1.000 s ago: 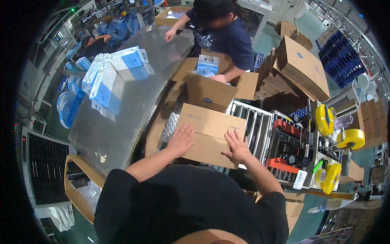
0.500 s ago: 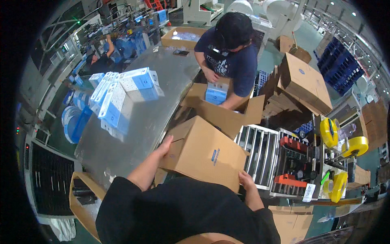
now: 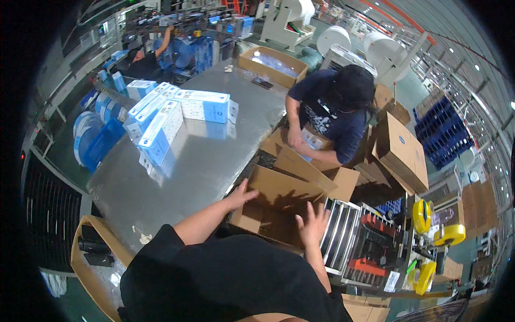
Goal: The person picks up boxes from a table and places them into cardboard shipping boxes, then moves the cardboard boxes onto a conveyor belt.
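An open cardboard box [image 3: 281, 185] stands right in front of me, its shadowed inside facing up. My left hand [image 3: 240, 197] is at the box's left side with its fingers stretched out. Over the box's near right part is my right hand [image 3: 313, 224], fingers spread and holding nothing. Just beyond, a co-worker [image 3: 327, 118] bends over another open carton [image 3: 346, 182], both hands at a blue-and-white pack inside it. Several blue-and-white packs [image 3: 162, 131] stand on the grey metal table [image 3: 209, 155] to my left.
To the right runs a roller conveyor [image 3: 339, 231] with a red-and-black taping unit [image 3: 373, 241] and yellow tape rolls [image 3: 449, 234]. Flattened cartons [image 3: 402, 147] are stacked behind it. A box of clear plastic [image 3: 273, 61] is at the table's far end; another open box [image 3: 104, 268] stands lower left.
The box has turned from showing its closed printed side to showing its open inside. Both my hands have let go of its sides and spread their fingers. The view has shifted.
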{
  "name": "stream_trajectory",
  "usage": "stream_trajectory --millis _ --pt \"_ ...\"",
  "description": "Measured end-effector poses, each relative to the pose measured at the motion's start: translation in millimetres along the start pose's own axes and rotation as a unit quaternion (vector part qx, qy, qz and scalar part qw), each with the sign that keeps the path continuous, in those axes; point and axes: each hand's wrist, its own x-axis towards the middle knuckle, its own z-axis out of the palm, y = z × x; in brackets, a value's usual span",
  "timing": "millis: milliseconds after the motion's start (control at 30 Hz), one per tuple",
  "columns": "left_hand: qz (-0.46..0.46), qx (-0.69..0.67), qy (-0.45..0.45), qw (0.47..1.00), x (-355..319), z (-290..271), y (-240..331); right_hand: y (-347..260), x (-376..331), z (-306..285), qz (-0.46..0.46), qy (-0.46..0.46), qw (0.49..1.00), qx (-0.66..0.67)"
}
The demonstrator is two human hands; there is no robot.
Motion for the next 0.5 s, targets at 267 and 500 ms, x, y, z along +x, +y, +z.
stream_trajectory --millis 267,500 --pt "0.003 0.135 0.143 0.98 15.1 -22.6 -83.5 190.6 -60.1 100.2 0.23 -0.121 0.948 0.183" --pt "-0.064 0.142 0.182 0.971 -11.4 -7.3 -62.7 -3.4 -18.4 12.0 -0.276 -0.274 0.909 0.152"
